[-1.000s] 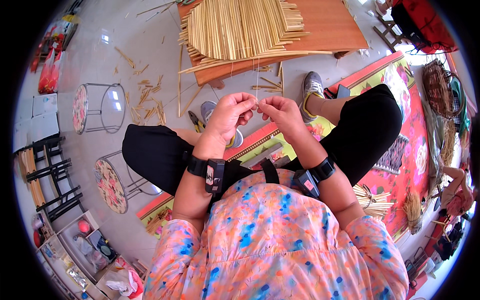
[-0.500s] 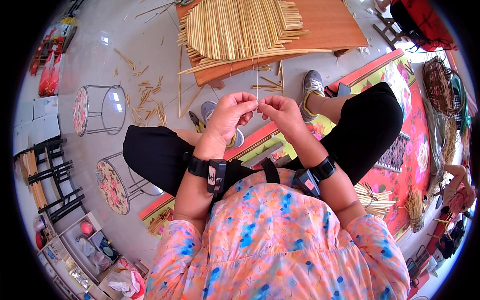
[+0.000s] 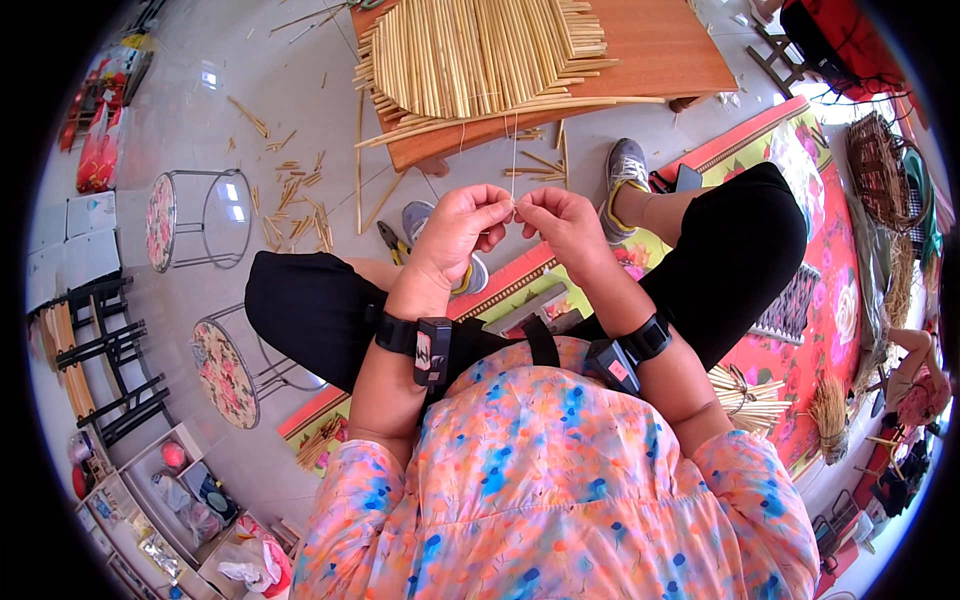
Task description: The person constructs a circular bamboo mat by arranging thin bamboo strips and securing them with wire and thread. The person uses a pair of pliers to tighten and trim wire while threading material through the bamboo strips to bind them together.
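Note:
My left hand (image 3: pixel 468 220) and my right hand (image 3: pixel 556 218) meet in front of me, fingertips pinched close together on a thin white thread (image 3: pixel 515 160). The thread runs taut up from my fingers to the near edge of a round-cut mat of straw-coloured stalks (image 3: pixel 470 60). That mat lies on a low brown wooden table (image 3: pixel 660 50), with uncut stalk ends sticking out around it. A second loose thread end hangs from the mat's edge, left of the taut one. Whatever tiny thing sits between my fingertips is too small to make out.
Cut stalk pieces (image 3: pixel 295 200) litter the tiled floor at left, near two round flower-patterned stools (image 3: pixel 225 372). Pliers (image 3: pixel 390 240) lie by my left foot. A stalk bundle (image 3: pixel 745 400) rests on the red floral mat (image 3: pixel 800 390) at right. Another person (image 3: pixel 918 385) is at far right.
My hands stay nearly in place; the right fingertips have shifted slightly against the left ones on the thread. The mat and table have not moved.

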Demonstrator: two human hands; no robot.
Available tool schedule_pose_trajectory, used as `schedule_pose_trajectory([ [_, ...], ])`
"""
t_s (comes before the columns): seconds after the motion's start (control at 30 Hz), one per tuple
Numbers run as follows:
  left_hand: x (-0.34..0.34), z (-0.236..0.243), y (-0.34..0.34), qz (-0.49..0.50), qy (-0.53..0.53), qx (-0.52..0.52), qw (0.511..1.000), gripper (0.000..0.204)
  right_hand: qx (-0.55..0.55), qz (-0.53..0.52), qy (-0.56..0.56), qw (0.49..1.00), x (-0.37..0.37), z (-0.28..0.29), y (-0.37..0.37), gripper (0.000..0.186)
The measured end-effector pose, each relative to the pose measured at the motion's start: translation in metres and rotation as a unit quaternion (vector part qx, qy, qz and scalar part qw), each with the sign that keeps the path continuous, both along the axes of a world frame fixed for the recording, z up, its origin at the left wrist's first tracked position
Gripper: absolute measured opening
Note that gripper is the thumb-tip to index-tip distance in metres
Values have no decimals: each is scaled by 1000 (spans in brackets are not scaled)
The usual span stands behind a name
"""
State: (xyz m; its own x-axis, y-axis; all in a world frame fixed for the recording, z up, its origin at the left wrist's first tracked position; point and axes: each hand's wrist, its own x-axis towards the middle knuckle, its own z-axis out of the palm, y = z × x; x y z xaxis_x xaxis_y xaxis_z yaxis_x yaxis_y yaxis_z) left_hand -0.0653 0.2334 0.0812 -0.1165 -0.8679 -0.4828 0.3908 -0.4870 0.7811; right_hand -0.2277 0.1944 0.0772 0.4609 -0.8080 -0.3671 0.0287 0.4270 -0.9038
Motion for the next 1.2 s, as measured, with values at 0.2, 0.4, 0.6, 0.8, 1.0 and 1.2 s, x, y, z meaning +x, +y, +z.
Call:
schedule_pose_trajectory([
  [0.2, 1, 3, 0, 1, -32, -9, 999, 10, -2, 5, -2, 1000, 0, 1, 0, 15],
  [0.4, 2, 3, 0, -7, -62, -18, 998, 9, 6, -1, 4, 1000, -1, -2, -1, 13],
  [0.6, 8, 2, -1, 5, 3, -30, 1000, 9, 36, 15, 3, 999, -1, -5, -2, 13],
  [0.8, 10, 5, -1, 7, 25, -37, 999, 11, -8, 8, 94, 995, -1, -16, -1, 17],
  [1.0, 6, 1, -1, 11, -6, -36, 999, 11, -72, -12, 10, 997, 5, -8, 1, 19],
  [1.2, 7, -2, 0, 23, -17, -45, 999, 10, -38, -3, -17, 999, 4, -11, 3, 18],
])
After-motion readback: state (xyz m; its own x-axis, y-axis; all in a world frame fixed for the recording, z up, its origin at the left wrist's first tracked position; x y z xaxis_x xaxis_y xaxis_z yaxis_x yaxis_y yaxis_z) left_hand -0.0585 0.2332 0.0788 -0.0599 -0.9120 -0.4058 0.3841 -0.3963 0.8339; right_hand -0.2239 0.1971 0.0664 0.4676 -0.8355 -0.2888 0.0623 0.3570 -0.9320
